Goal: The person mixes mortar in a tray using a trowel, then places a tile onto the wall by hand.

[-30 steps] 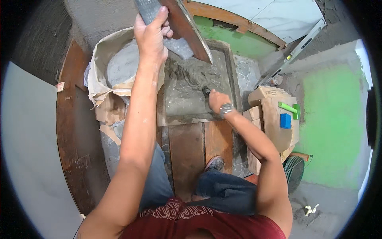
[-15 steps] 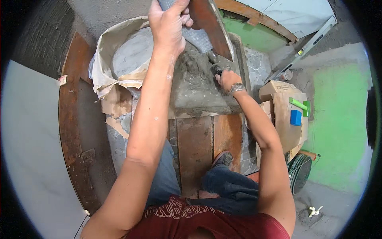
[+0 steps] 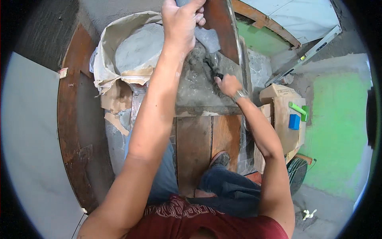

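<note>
So from the head cam, the left hand (image 3: 181, 24) has its fingers curled, gripping a brown board (image 3: 223, 32) held up over the tray (image 3: 207, 111). The right hand (image 3: 229, 85) has its fingers wrapped round a tool's dark handle (image 3: 218, 75), down at the wet grey mortar (image 3: 193, 87) in that tray.

Mortar (image 3: 195, 87) lies in a tray (image 3: 207, 111), a sack (image 3: 106, 55) past its left edge, cartons (image 3: 283, 129) off its near right corner.
</note>
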A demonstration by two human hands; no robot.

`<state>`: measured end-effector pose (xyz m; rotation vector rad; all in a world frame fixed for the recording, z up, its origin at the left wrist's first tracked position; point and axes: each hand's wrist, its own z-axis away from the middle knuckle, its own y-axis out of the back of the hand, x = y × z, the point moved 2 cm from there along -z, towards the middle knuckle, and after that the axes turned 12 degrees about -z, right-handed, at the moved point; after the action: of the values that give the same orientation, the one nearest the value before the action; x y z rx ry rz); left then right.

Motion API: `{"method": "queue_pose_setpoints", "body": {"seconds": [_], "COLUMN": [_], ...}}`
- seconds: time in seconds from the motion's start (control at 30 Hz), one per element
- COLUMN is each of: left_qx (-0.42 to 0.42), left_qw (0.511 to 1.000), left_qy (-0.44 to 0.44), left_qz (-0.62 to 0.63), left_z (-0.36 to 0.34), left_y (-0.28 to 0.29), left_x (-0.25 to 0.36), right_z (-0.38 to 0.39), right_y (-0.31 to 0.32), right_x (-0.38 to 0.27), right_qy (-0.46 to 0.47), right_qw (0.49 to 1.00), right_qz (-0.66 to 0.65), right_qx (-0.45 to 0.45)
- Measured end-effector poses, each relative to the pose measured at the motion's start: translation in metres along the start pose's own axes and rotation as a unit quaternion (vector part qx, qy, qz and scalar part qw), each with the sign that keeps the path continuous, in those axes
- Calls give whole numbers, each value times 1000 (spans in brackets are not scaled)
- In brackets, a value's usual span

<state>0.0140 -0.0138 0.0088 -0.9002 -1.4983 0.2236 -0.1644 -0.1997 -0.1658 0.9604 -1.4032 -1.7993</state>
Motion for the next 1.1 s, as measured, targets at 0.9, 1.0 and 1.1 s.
{"method": "queue_pose_setpoints", "body": {"seconds": [0.9,1.0,1.1], "left_qx": [-8,-20,-10], "left_qw": [998,997,997], "left_qy": [-54,-58,-61], "left_qz": [-34,-47,-40], "left_z": [2,0,-1], "left_y": [6,10,5], "left_x": [18,28,22], "right_z": [37,49,24], "right_y": [-21,-1,8], "right_x": [-50,-22,3], "right_qy": [-53,-85,-112], "right_qw": [983,971,986], "right_qz": [-118,-126,-69], "right_qx": [-127,-183,-103]}}
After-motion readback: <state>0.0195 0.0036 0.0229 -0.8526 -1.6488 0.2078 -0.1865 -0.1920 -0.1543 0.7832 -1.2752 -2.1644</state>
